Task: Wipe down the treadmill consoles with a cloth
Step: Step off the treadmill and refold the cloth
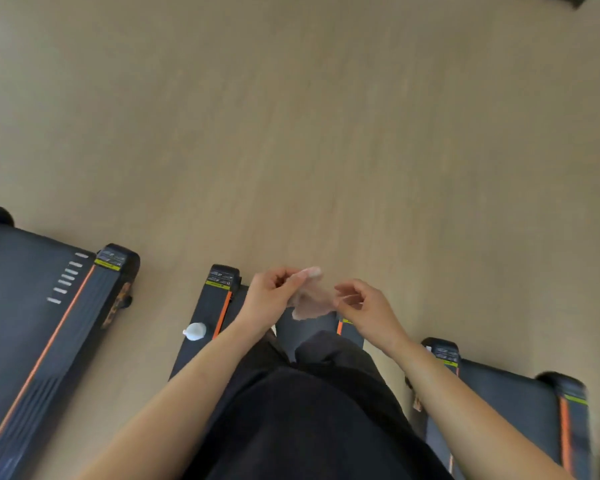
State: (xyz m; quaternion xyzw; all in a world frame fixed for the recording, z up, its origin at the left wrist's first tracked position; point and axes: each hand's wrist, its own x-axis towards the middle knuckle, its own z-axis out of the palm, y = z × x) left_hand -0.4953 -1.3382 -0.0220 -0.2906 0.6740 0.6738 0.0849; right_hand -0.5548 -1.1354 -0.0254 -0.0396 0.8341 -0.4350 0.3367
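Note:
I look straight down at the rear ends of three black treadmills with orange stripes. I stand on the middle treadmill (219, 306). My left hand (269, 297) and my right hand (364, 306) both pinch a thin, see-through piece of material (309, 299), blurred, stretched between them at waist height; it may be a clear glove or a thin cloth, I cannot tell which. No console is in view.
A small white bottle (195, 331) lies on the left side rail of the middle treadmill. Another treadmill (42, 306) lies to the left and a third treadmill (520, 403) to the right. Light wood floor (291, 133) stretches ahead. My dark trousers (309, 410) fill the bottom centre.

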